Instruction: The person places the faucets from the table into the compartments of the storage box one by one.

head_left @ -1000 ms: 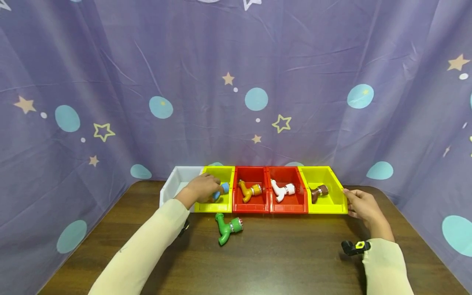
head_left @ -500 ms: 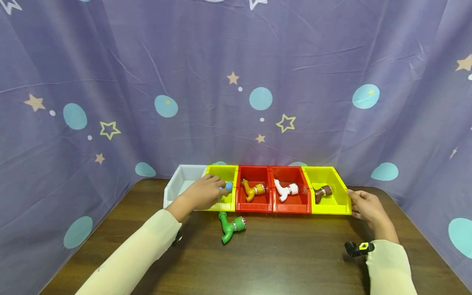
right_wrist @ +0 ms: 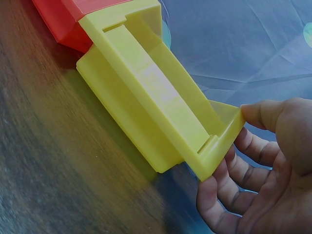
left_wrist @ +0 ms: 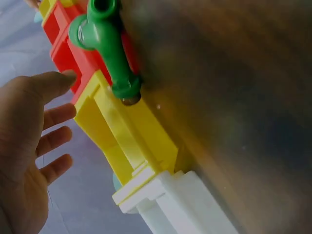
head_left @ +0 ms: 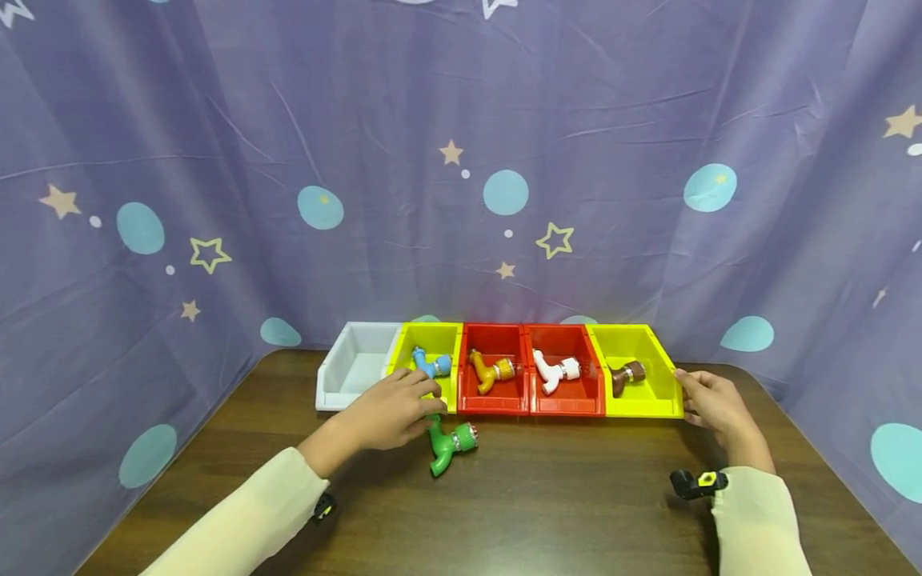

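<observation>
My left hand [head_left: 389, 410], its fingers loosely bent and nothing in its grasp, hovers at the front of the left yellow bin [head_left: 432, 332]. Inside that bin lies a blue tap [head_left: 430, 364]. A green tap [head_left: 445, 448] with a ribbed knob lies on the table just past my left fingertips, which overlap its top end in the head view. In the left wrist view the green tap [left_wrist: 109, 48] shows beside my thumb. My right hand [head_left: 713, 404] grips the right side rim of the end yellow bin [right_wrist: 168, 117], thumb on top. A brown tap [head_left: 628, 376] rests in it.
Between the yellow bins stand two red bins, one with an orange-yellow tap [head_left: 492, 370], the other with a white tap [head_left: 556, 371]. A white bin [head_left: 334, 400] ends the row at left. Behind the brown table [head_left: 547, 512] hangs a purple curtain [head_left: 403, 200].
My left hand has let go of the blue tap, leaving it in the left yellow bin, and has come back toward the green tap. My right hand stays on the end bin.
</observation>
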`<state>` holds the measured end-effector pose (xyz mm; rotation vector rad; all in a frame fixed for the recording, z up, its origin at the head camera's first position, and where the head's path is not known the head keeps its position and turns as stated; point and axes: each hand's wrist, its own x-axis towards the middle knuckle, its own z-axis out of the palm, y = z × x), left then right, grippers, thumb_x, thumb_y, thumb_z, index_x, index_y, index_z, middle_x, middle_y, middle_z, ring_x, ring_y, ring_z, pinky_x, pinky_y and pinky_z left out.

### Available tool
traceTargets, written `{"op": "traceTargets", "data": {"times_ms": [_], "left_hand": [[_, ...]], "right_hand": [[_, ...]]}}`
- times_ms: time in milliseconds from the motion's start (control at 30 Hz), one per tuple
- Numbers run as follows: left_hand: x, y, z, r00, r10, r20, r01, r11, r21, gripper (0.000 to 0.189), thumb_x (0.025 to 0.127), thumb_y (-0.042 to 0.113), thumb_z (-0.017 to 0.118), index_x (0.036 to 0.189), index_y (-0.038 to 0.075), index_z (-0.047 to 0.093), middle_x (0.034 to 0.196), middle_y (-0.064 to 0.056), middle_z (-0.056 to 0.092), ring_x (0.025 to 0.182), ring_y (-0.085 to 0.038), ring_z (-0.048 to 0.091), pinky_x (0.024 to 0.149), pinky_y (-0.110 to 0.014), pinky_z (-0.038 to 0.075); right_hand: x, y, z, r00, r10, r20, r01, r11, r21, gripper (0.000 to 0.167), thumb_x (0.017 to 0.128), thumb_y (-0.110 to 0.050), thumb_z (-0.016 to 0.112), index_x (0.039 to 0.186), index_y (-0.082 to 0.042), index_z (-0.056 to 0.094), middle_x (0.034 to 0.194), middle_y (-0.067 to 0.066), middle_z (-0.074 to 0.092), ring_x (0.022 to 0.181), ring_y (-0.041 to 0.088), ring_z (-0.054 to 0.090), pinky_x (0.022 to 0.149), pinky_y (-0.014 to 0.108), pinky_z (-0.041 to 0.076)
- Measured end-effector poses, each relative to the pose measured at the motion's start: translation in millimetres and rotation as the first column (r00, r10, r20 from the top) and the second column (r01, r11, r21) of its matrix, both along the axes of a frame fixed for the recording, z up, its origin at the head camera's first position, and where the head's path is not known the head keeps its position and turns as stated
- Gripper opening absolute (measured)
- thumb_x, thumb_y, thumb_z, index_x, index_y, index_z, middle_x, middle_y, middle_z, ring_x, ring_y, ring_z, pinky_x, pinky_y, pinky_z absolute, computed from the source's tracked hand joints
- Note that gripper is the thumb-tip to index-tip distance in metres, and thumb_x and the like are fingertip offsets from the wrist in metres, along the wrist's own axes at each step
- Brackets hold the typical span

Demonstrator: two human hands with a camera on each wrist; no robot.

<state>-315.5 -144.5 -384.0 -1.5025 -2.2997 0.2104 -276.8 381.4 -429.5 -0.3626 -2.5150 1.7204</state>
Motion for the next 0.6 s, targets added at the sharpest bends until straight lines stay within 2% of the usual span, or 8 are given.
{"op": "traceTargets", "data": {"times_ms": [100, 233, 400, 600], "left_hand": [[8.7, -0.9, -3.7, 0.997, -0.012, 0.082, 0.012, 1.0, -0.002, 0.023, 0.095, 0.029, 0.074, 0.116, 0.023, 0.072, 0.116, 0.003, 0.064, 0.111, -0.02, 0.057, 0.093, -0.04, 0.047], [18.2, -1.0, -8.4, 0.984, -0.036, 0.175, 0.04, 0.999, -0.024, 0.025, 0.097, 0.033, 0.071, 0.122, 0.027, 0.071, 0.122, 0.0, 0.064, 0.114, -0.02, 0.058, 0.098, -0.041, 0.048], [24.1, 1.2, -16.6, 0.968, -0.06, 0.244, 0.074, 0.996, -0.049, 0.028, 0.099, 0.039, 0.069, 0.126, 0.032, 0.07, 0.127, -0.002, 0.06, 0.114, -0.022, 0.058, 0.099, -0.041, 0.048], [25.1, 3.8, -23.5, 0.954, -0.052, 0.295, 0.087, 0.99, -0.107, 0.033, 0.098, 0.048, 0.066, 0.129, 0.036, 0.068, 0.134, 0.002, 0.054, 0.118, -0.019, 0.052, 0.101, -0.04, 0.047]], "right_hand": [[-0.6, -0.1, 0.7, 1.0, -0.006, 0.001, 0.006, 1.0, 0.001, 0.053, 0.107, -0.047, 0.046, 0.117, 0.005, 0.055, 0.096, 0.005, 0.054, 0.083, 0.014, 0.057, 0.071, 0.03, 0.057], [-1.2, 0.4, 0.9, 1.0, -0.005, -0.002, 0.005, 1.0, -0.004, 0.052, 0.107, -0.046, 0.046, 0.116, 0.005, 0.055, 0.095, 0.005, 0.053, 0.082, 0.014, 0.056, 0.071, 0.03, 0.057], [-0.9, 0.3, 0.7, 1.0, -0.002, -0.003, 0.002, 1.0, 0.0, 0.053, 0.108, -0.046, 0.045, 0.117, 0.006, 0.054, 0.097, 0.007, 0.053, 0.083, 0.014, 0.056, 0.071, 0.03, 0.058], [-1.9, 0.4, -1.5, 1.0, 0.004, 0.003, -0.004, 1.0, -0.011, 0.055, 0.108, -0.046, 0.045, 0.121, 0.007, 0.053, 0.096, 0.006, 0.054, 0.083, 0.013, 0.057, 0.071, 0.03, 0.058]]}}
